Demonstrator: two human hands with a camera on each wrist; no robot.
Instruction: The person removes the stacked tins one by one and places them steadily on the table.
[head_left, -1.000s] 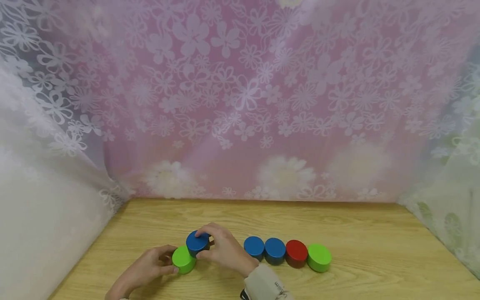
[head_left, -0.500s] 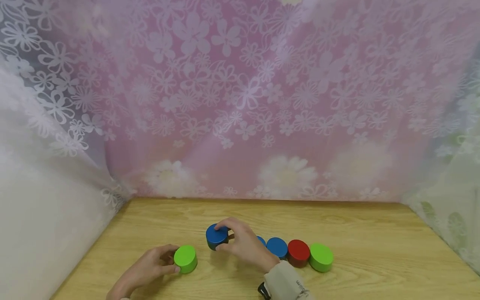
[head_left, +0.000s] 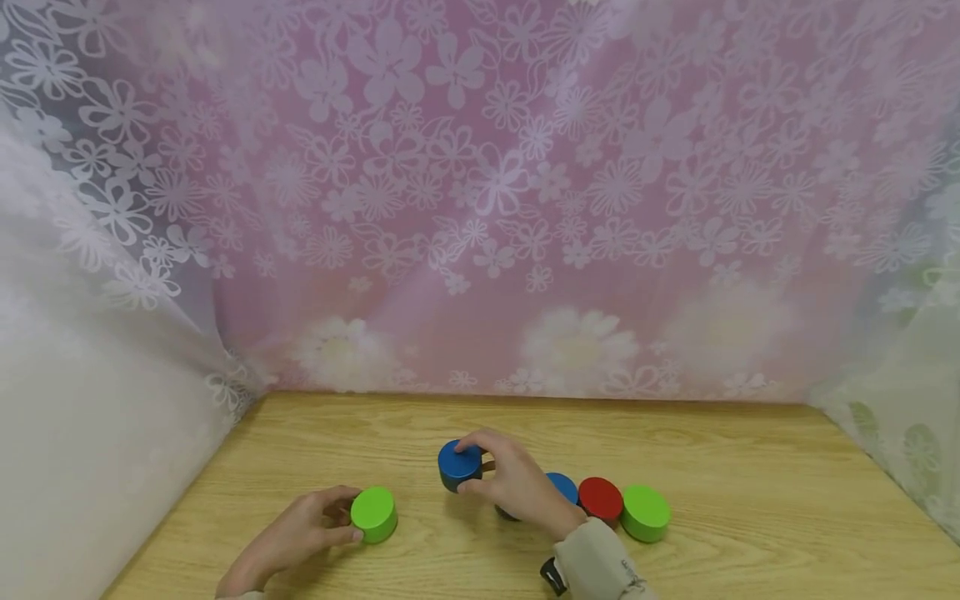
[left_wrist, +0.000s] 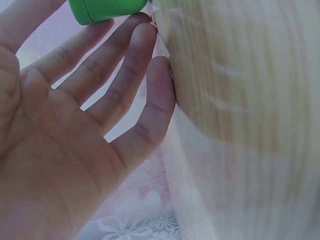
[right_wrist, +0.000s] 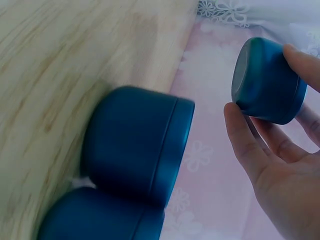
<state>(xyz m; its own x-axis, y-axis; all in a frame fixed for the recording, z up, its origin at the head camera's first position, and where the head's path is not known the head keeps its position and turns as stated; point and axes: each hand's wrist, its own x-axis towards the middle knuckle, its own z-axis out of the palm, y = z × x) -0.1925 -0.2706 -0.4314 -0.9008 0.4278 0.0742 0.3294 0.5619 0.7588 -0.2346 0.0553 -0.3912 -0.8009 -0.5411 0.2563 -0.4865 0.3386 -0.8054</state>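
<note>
My right hand (head_left: 482,472) grips a blue cylinder (head_left: 458,463) by its sides, just above the wooden table (head_left: 735,467) and left of a row of cylinders. The right wrist view shows this held blue cylinder (right_wrist: 267,82) between thumb and fingers, clear of the wood. Below it stand two more blue cylinders (right_wrist: 135,142), (right_wrist: 100,215) side by side. My left hand (head_left: 343,518) holds a green cylinder (head_left: 373,514) that stands on the table at the near left. In the left wrist view the fingertips (left_wrist: 142,30) touch that green cylinder (left_wrist: 107,9).
The row on the table runs blue (head_left: 564,486), red (head_left: 601,498), green (head_left: 645,512); my right hand hides another blue one. A flowered pink curtain (head_left: 480,208) closes the back and white lace curtains (head_left: 90,333) the sides.
My right hand has carried the blue cylinder to the right, from beside the green one to the row's left end. The left hand and green cylinder stayed put.
</note>
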